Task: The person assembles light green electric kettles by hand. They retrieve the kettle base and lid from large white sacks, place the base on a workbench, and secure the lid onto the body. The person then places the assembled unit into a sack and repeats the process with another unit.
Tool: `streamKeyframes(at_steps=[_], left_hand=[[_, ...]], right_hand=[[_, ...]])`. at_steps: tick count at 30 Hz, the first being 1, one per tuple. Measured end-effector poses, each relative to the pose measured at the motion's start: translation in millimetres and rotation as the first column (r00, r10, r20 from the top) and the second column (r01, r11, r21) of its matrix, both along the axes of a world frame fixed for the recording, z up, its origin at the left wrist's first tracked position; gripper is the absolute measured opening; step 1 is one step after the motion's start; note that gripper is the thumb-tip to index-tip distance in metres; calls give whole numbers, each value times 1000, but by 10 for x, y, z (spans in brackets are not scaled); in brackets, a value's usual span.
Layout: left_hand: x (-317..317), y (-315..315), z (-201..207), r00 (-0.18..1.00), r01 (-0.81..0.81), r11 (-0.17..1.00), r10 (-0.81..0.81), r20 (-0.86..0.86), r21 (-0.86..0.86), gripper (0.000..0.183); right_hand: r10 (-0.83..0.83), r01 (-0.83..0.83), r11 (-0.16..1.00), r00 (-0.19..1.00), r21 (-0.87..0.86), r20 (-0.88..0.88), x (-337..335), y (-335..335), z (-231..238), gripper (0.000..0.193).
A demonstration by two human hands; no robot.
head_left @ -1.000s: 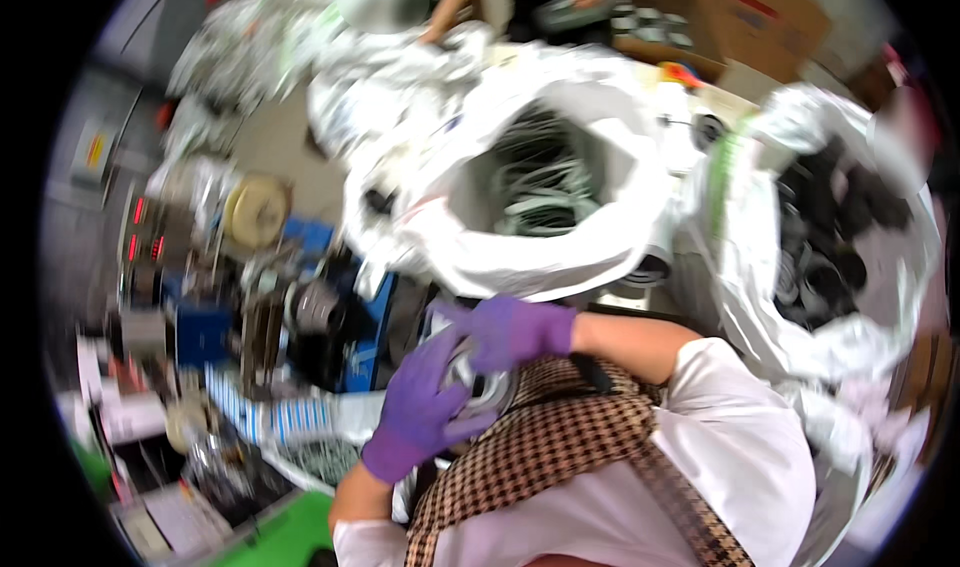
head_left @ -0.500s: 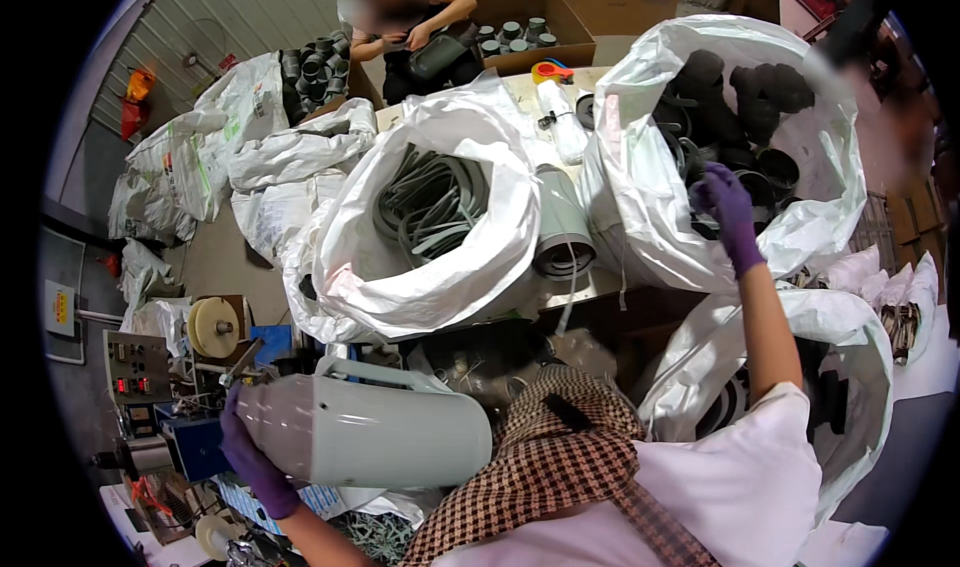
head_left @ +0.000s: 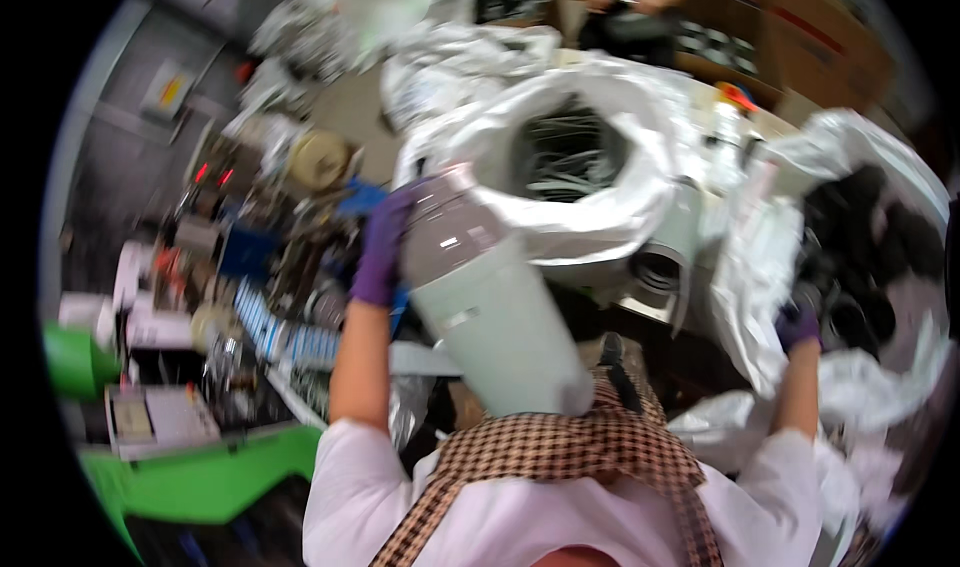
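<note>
My left hand (head_left: 385, 247), in a purple glove, grips a pale grey thermos flask shell (head_left: 490, 317) by its brownish tapered shoulder. The shell slants across my front, its wide end against my checked apron (head_left: 570, 452). A grey strip, perhaps its handle, sticks out on its left side. My right hand (head_left: 798, 325), also gloved in purple, is inside the near left side of a big white bag (head_left: 755, 277) of dark round parts (head_left: 850, 227). Blur and the parts hide whether its fingers hold anything.
Ahead, another white bag (head_left: 480, 157) holds grey strips (head_left: 570, 152). A second grey shell (head_left: 665, 247) lies between the bags. Machinery with a cream spool (head_left: 318, 159) stands left, above a green surface (head_left: 200, 477). Across the table a person's hands (head_left: 625, 5) hold something.
The view has swung left, and the picture is blurred. The flask shell has turned from lying sideways to slanting, shoulder end away from me. My right hand stays in the bag of dark parts.
</note>
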State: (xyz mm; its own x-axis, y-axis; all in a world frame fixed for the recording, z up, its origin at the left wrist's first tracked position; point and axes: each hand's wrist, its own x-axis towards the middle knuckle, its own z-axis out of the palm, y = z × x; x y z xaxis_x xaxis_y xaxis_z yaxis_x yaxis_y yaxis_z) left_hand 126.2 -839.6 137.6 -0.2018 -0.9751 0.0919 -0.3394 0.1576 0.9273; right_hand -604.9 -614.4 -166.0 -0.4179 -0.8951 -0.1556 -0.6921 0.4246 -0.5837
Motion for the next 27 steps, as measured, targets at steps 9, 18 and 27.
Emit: streamKeyframes(at_steps=[9,18,27], left_hand=[[-319,68,27,963,-233,971,222,154,60,72],[-35,178,112,652,330,943,-263,-711,-46,85],[1141,638,171,568,259,965,-187,-801,-42,94]], right_hand=[[-51,257,842,914,-474,403,650,-135,1587,49],[629,194,738,147,-646,763,4168,-1578,3173,37],[670,38,737,91,-675,737,6218,-1711,2743,9]])
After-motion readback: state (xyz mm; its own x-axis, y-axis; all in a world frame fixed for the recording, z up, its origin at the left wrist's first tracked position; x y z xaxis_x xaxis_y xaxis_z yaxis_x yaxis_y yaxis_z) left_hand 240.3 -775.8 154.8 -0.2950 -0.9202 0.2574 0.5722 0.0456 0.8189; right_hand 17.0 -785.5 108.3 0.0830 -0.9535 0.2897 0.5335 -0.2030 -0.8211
